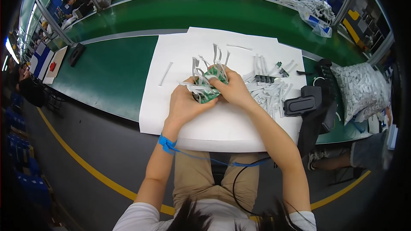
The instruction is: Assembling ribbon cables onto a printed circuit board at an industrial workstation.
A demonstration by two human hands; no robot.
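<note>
Both my hands hold a green circuit board bundle (207, 97) over the white sheet (197, 126). Grey-white flat cables (215, 53) stick up and out from it. My left hand (185, 105) wraps round its left and lower side. My right hand (234, 87) grips the right side, thumb pressed on top. The fingers behind the boards are hidden, and I cannot tell how many boards there are. Right of my right hand lies a pile of white flat cables (269, 98), with a dark-edged green board strip (264, 78) on it.
One loose flat cable (165, 74) lies to the left, another (239, 47) at the back. A black device with a strap (299, 105) stands at the right, before a clear bag of white pieces (361, 87). A blue wristband (167, 144) trails a cord. Other people work across the green line.
</note>
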